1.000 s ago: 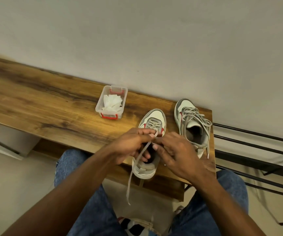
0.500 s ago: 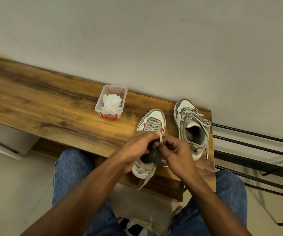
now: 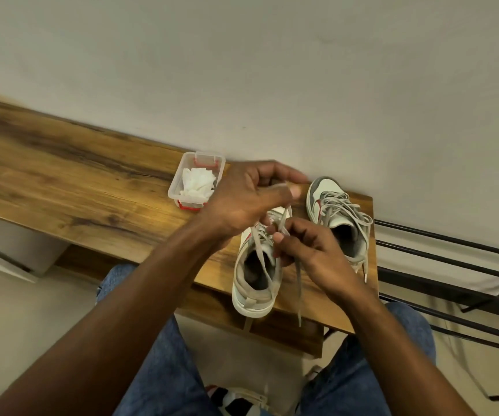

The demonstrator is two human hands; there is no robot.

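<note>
One bench (image 3: 62,181): wooden, set along the wall, carrying the shoes and box.
Rack (image 3: 452,265): dark metal bars, right of the bench.
Left shoe (image 3: 254,301): at the bench's near edge towards its right end, heel nearest, partly laced.
Right shoe (image 3: 332,211): just beside it, farther back, loosely laced.
Left hand (image 3: 248,199): raised over the left shoe's toe, fingers curled, pinching the lace drawn upward.
Right hand (image 3: 314,253): lower, by the tongue, thumb and fingers pinching the lace.
Box (image 3: 179,187): clear, left of the shoes, white tissue (image 3: 197,184) inside.
Lace (image 3: 298,289): grey, one end hanging past the bench's near edge.
</note>
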